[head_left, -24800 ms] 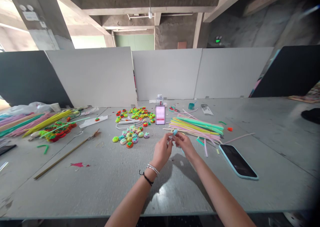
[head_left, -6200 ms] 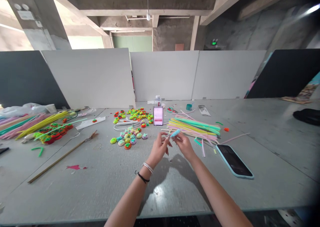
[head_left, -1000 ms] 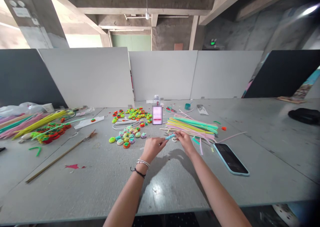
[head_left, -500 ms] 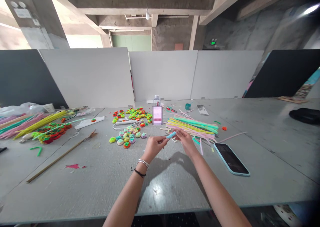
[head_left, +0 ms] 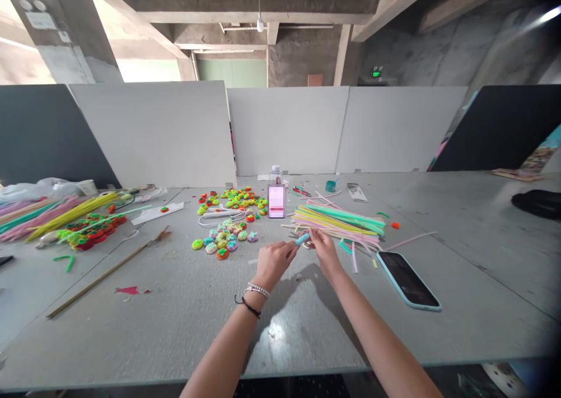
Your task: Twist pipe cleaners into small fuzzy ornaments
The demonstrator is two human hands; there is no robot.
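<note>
Between my two hands is a short light-blue coil of pipe cleaner (head_left: 302, 239), held a little above the table. My left hand (head_left: 277, 262) pinches its lower left end, fingers closed. The fingertips of my right hand (head_left: 322, 249) are closed on its upper right end. Just behind my right hand lies a bundle of pastel pipe cleaners (head_left: 339, 220) in green, yellow and pink. Left of my hands sits a cluster of small pastel coiled flower-like pieces (head_left: 225, 237).
A phone (head_left: 408, 281) in a light-blue case lies at the right. Another lit phone (head_left: 276, 201) stands upright against a bottle (head_left: 276, 173). At the left are a long wooden stick (head_left: 105, 275) and more pipe cleaners (head_left: 74, 214). A black case (head_left: 537, 203) lies far right.
My left hand has turned slightly and shifted a little to the right along the light-blue coil. My right hand stays on the coil's other end, nearly unmoved.
</note>
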